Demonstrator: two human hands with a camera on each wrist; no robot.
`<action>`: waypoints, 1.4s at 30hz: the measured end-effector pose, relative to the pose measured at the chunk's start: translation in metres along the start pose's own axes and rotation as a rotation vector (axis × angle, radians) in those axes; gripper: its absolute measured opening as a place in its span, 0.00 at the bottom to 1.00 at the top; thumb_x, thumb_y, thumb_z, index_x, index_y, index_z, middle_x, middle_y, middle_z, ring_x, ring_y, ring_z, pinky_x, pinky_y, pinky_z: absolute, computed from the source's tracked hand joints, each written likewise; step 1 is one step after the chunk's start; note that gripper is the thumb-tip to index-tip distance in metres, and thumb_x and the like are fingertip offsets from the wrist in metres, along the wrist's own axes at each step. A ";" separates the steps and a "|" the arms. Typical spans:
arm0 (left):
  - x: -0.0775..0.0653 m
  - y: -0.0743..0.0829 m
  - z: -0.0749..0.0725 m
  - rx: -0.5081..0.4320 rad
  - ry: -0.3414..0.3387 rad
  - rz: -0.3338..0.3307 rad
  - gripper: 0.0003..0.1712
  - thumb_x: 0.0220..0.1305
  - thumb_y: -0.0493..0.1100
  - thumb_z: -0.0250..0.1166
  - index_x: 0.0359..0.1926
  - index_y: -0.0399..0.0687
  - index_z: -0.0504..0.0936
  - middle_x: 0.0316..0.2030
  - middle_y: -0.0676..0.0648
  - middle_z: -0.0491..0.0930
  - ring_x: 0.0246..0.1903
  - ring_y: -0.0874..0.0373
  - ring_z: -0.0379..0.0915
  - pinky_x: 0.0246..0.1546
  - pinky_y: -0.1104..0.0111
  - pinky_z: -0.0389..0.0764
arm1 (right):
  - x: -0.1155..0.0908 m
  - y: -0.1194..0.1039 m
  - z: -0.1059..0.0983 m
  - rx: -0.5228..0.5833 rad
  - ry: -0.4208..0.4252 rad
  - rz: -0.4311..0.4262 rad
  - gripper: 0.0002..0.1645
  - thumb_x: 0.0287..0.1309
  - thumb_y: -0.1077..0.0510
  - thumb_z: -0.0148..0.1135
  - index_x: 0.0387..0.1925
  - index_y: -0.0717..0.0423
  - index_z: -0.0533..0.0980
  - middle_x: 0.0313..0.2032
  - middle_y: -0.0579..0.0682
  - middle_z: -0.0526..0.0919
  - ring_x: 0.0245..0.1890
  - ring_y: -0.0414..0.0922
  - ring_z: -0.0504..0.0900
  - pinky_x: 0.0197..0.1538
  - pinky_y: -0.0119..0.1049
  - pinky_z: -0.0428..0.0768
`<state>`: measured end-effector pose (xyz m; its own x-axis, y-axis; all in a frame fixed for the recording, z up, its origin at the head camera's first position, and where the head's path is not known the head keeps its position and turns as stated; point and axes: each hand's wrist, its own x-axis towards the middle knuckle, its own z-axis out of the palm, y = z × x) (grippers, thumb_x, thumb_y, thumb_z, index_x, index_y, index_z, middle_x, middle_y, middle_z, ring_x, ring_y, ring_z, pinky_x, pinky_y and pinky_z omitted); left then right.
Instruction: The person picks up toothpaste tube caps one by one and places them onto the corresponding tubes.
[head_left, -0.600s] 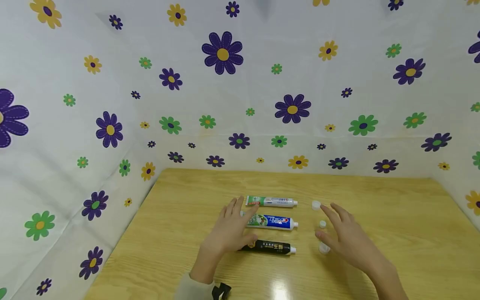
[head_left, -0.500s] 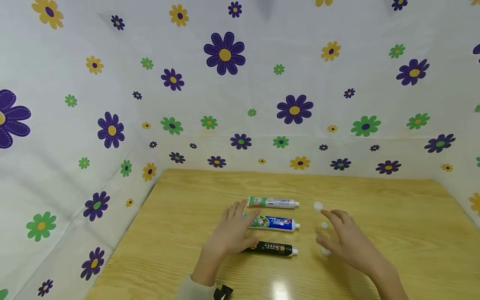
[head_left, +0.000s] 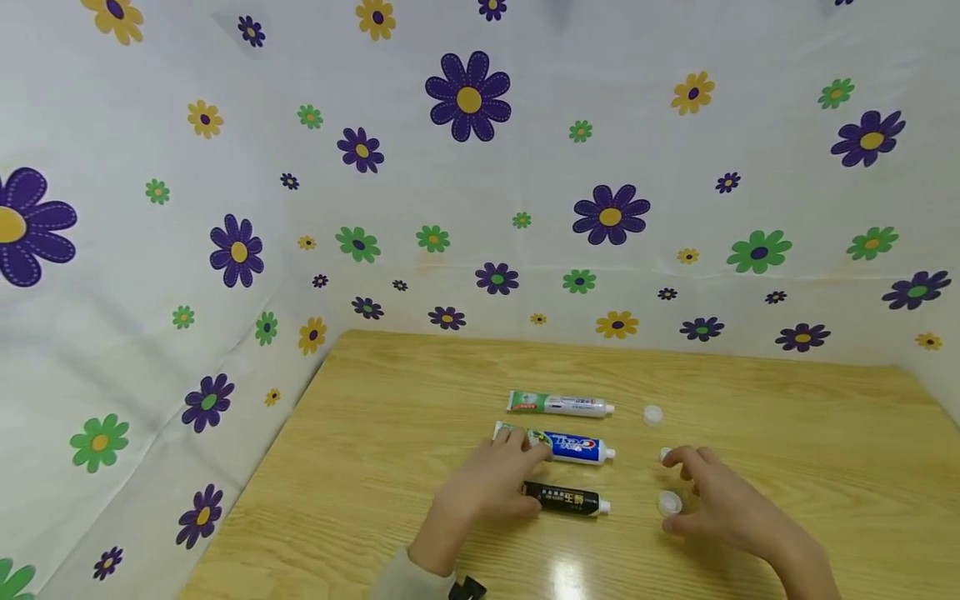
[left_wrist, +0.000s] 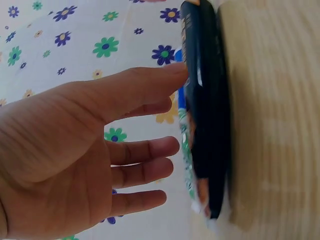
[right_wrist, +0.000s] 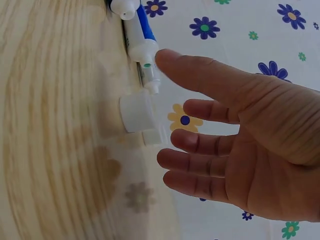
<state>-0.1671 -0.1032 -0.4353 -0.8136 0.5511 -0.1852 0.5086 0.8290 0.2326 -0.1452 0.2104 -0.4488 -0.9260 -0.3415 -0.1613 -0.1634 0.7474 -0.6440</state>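
Three uncapped toothpaste tubes lie in a row in the head view: a green-and-white toothpaste tube (head_left: 561, 404) at the back, a blue-and-green toothpaste tube (head_left: 577, 447) in the middle, and a black toothpaste tube (head_left: 566, 498) in front. My left hand (head_left: 491, 483) hovers over the left parts of the middle and black tubes, fingers loosely bent. In the left wrist view its thumb overlaps the black tube; contact is unclear. My right hand (head_left: 731, 504) holds nothing, its thumb and bent fingers beside the front white cap (head_left: 670, 503). The fingers partly hide a smaller cap (head_left: 664, 455).
Another white cap (head_left: 652, 415) lies farther back, right of the back tube. Everything rests on a wood-grain table (head_left: 390, 400). A flower-print cloth (head_left: 420, 192) stands behind the table and along its sides. A black strap (head_left: 468, 588) shows near the left sleeve.
The head view has shifted slightly, so the scene sits farther right. My left hand has moved right and lower over the tubes. My right hand has come down nearer the front cap, fingers more bent.
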 end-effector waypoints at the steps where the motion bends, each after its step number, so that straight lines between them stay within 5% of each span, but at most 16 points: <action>1: 0.000 0.002 0.002 0.009 -0.006 0.010 0.34 0.56 0.54 0.74 0.63 0.61 0.74 0.51 0.50 0.72 0.52 0.56 0.66 0.58 0.56 0.73 | 0.000 0.001 0.001 0.000 -0.010 -0.010 0.42 0.39 0.52 0.83 0.56 0.57 0.71 0.50 0.58 0.74 0.46 0.53 0.77 0.44 0.48 0.79; 12: 0.011 0.008 0.022 0.091 -0.021 0.046 0.35 0.56 0.46 0.74 0.65 0.65 0.74 0.61 0.46 0.74 0.62 0.48 0.70 0.60 0.52 0.74 | 0.001 0.009 0.007 -0.001 -0.042 -0.081 0.38 0.40 0.57 0.80 0.54 0.58 0.71 0.39 0.51 0.74 0.36 0.44 0.73 0.39 0.37 0.75; 22: 0.016 0.011 0.017 0.104 -0.025 0.077 0.31 0.56 0.41 0.75 0.60 0.64 0.76 0.61 0.44 0.74 0.63 0.46 0.70 0.60 0.54 0.75 | 0.007 0.016 0.003 0.007 -0.032 -0.159 0.28 0.44 0.59 0.78 0.45 0.59 0.73 0.30 0.45 0.73 0.30 0.38 0.70 0.34 0.32 0.72; 31: 0.012 0.010 0.024 0.123 -0.040 0.086 0.29 0.57 0.42 0.75 0.59 0.64 0.78 0.63 0.45 0.73 0.64 0.45 0.69 0.63 0.55 0.73 | 0.006 0.020 0.012 0.050 -0.059 -0.147 0.21 0.47 0.59 0.77 0.40 0.55 0.74 0.31 0.44 0.74 0.30 0.36 0.69 0.33 0.31 0.71; 42: 0.010 0.016 0.019 0.119 -0.035 0.103 0.30 0.57 0.35 0.72 0.57 0.67 0.79 0.55 0.50 0.77 0.56 0.53 0.73 0.53 0.61 0.79 | 0.012 0.022 0.010 0.007 -0.042 -0.140 0.16 0.51 0.59 0.75 0.37 0.53 0.75 0.31 0.42 0.75 0.31 0.35 0.69 0.34 0.31 0.72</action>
<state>-0.1618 -0.0820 -0.4517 -0.7460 0.6354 -0.1993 0.6207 0.7719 0.1376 -0.1563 0.2169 -0.4724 -0.8790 -0.4661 -0.1007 -0.2874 0.6864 -0.6680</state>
